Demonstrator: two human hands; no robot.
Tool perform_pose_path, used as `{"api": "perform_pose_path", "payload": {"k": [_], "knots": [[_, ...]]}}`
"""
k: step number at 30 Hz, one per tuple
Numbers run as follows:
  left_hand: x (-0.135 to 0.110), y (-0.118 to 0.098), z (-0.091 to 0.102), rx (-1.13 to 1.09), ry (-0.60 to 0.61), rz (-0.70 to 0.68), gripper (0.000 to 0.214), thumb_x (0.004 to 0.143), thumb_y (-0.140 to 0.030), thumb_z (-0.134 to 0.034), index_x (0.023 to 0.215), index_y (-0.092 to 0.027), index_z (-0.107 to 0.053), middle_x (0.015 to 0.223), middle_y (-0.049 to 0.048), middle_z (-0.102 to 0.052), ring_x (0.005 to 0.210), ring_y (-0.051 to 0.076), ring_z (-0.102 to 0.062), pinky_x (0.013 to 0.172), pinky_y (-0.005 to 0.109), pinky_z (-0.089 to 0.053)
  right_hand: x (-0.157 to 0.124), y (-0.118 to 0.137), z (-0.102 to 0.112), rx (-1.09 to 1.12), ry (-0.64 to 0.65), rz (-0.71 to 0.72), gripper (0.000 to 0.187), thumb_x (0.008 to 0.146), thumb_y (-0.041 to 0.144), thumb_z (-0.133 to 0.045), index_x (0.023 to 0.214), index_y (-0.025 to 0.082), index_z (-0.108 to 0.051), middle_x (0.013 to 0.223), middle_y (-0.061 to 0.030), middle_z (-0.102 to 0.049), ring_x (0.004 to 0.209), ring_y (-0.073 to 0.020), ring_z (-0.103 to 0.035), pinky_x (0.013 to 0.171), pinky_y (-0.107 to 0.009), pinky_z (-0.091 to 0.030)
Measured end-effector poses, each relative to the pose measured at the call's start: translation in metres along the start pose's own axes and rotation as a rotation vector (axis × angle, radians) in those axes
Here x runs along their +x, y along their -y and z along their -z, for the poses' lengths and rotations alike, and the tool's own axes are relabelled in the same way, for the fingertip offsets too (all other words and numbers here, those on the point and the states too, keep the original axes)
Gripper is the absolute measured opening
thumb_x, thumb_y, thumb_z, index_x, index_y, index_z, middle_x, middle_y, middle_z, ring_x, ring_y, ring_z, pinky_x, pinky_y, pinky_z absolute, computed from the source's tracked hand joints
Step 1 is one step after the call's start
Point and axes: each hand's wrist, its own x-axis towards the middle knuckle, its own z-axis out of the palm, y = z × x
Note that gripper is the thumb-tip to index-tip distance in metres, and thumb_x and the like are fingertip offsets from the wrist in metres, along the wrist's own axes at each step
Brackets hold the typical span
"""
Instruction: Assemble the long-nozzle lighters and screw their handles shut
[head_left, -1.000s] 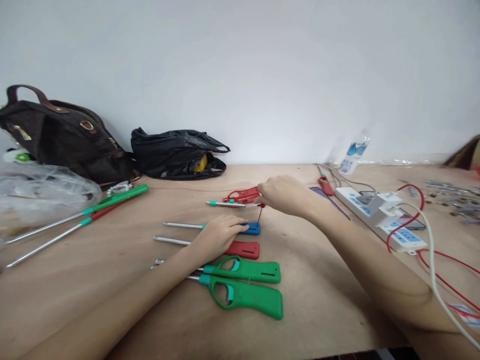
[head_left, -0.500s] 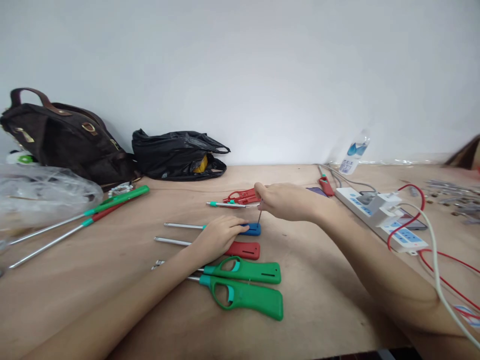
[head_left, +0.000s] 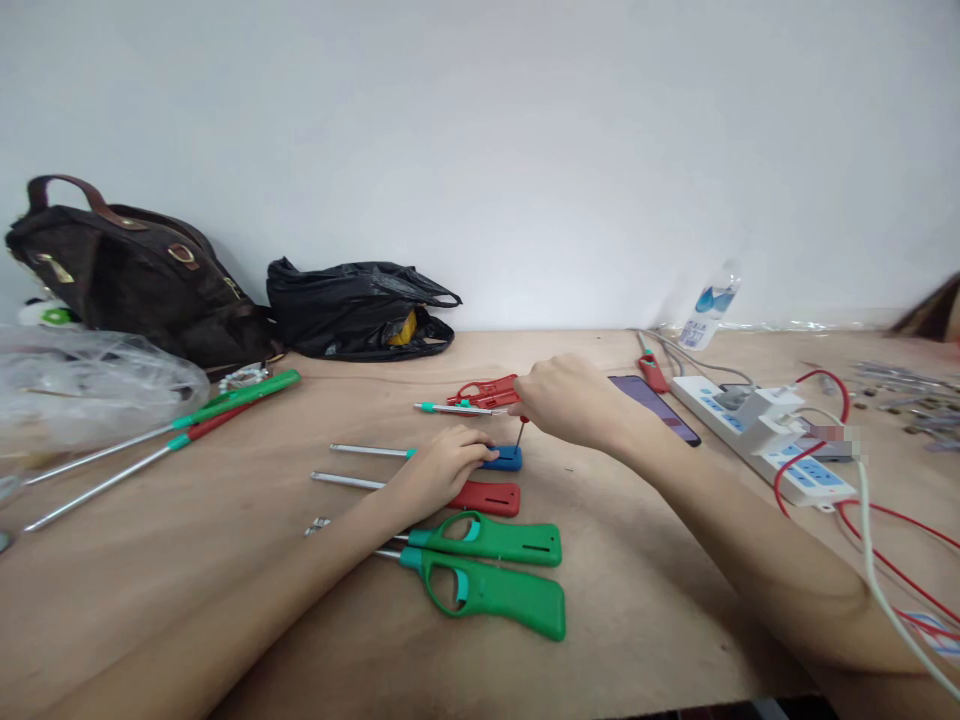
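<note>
Several long-nosed lighters lie in a row on the wooden table. My left hand lies curled over the blue lighter and holds it down, partly covering the red lighter just below. My right hand is closed on a small screwdriver with a red handle; its thin shaft stands upright with the tip on the blue lighter's rear end. Another red lighter lies just behind my right hand. Two green lighters lie nearest me.
A brown handbag and a black plastic bag stand by the wall. More long lighters and a clear bag are at the left. A phone, a white power strip, red wires and a bottle are at the right.
My right hand has shifted slightly, uncovering the phone behind it, while the screwdriver tip stays on the blue lighter. My left hand has not moved.
</note>
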Motion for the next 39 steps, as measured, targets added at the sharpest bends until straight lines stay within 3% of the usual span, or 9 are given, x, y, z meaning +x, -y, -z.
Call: {"api": "perform_pose_path", "payload": {"k": [3,9,15,24,28,30,32,35,39], "knots": [[0.0,0.0,0.0,-0.029,-0.004,0.001,0.028,0.091,-0.008,-0.043,0.097,-0.017,-0.068,0.103,0.0068,-0.067,0.095,0.019,-0.062,0.083,0.032,-0.052,-0.004,0.003,-0.004,-0.018,0.013,-0.03,0.025,0.09,0.015,-0.047,0.078,0.012,-0.068,0.077,-0.0174,-0.071,0.068,-0.0236,-0.067,0.052,-0.027,-0.036],[0.0,0.002,-0.001,-0.083,-0.033,0.009,0.026,0.093,-0.01,-0.043,0.095,-0.017,-0.068,0.105,0.007,-0.066,0.097,0.018,-0.06,0.085,0.032,-0.051,-0.018,-0.006,-0.005,0.096,0.01,0.046,0.025,0.088,0.003,-0.041,0.108,0.009,-0.054,0.097,-0.0151,-0.069,0.078,-0.0225,-0.066,0.055,-0.028,-0.037],[-0.002,0.003,-0.002,-0.098,-0.009,0.007,0.026,0.092,-0.008,-0.043,0.096,-0.017,-0.067,0.104,0.0072,-0.066,0.095,0.019,-0.06,0.083,0.033,-0.052,-0.013,-0.01,0.0,0.286,-0.04,0.159,0.012,0.088,0.012,-0.05,0.094,0.016,-0.059,0.087,-0.0063,-0.071,0.074,-0.0171,-0.063,0.056,-0.025,-0.03],[-0.001,0.001,-0.001,-0.138,0.011,0.056,0.029,0.091,-0.007,-0.041,0.096,-0.018,-0.068,0.106,0.007,-0.064,0.098,0.019,-0.059,0.087,0.033,-0.051,-0.002,0.013,-0.003,0.216,-0.089,-0.029,0.021,0.092,0.03,-0.051,0.091,0.013,-0.063,0.079,-0.0118,-0.068,0.071,-0.0198,-0.062,0.054,-0.026,-0.027],[-0.002,0.002,-0.001,-0.155,0.014,0.054,0.029,0.093,-0.01,-0.04,0.098,-0.017,-0.068,0.108,0.008,-0.065,0.1,0.019,-0.059,0.088,0.034,-0.049,-0.006,-0.009,-0.003,0.307,-0.091,-0.046,0.017,0.092,0.026,-0.05,0.087,0.017,-0.062,0.076,-0.0064,-0.067,0.067,-0.0166,-0.059,0.055,-0.025,-0.027],[-0.002,0.001,0.0,-0.162,0.021,0.075,0.029,0.094,-0.013,-0.04,0.1,-0.017,-0.068,0.109,0.008,-0.065,0.102,0.02,-0.059,0.09,0.034,-0.048,-0.01,-0.029,-0.003,0.326,-0.153,-0.206,0.016,0.093,0.024,-0.048,0.087,0.017,-0.061,0.078,-0.0064,-0.067,0.069,-0.0163,-0.058,0.057,-0.025,-0.029],[-0.002,-0.002,0.006,-0.156,0.067,0.12,0.028,0.096,-0.019,-0.041,0.105,-0.018,-0.067,0.112,0.0079,-0.064,0.106,0.021,-0.058,0.093,0.036,-0.046,-0.014,-0.045,-0.008,0.241,-0.175,-0.35,0.016,0.093,0.026,-0.048,0.091,0.016,-0.06,0.08,-0.0089,-0.067,0.07,-0.0183,-0.058,0.057,-0.026,-0.03],[0.0,-0.015,0.023,-0.094,0.259,0.168,0.037,0.092,-0.042,-0.052,0.121,-0.021,-0.061,0.13,0.0095,-0.057,0.122,0.028,-0.05,0.103,0.044,-0.039,-0.021,-0.053,-0.027,0.063,-0.041,-0.424,0.014,0.09,0.021,-0.047,0.096,0.014,-0.059,0.084,-0.0137,-0.067,0.072,-0.023,-0.061,0.057,-0.027,-0.032],[-0.005,-0.042,0.043,-0.015,0.581,0.208,0.111,0.063,-0.075,-0.064,0.15,-0.017,-0.024,0.155,0.0183,-0.02,0.142,0.043,-0.012,0.11,0.061,-0.017,-0.033,-0.039,-0.071,0.016,0.14,-0.413,0.018,0.088,0.009,-0.042,0.098,0.011,-0.057,0.083,-0.0172,-0.068,0.075,-0.0267,-0.066,0.055,-0.028,-0.036]]}}
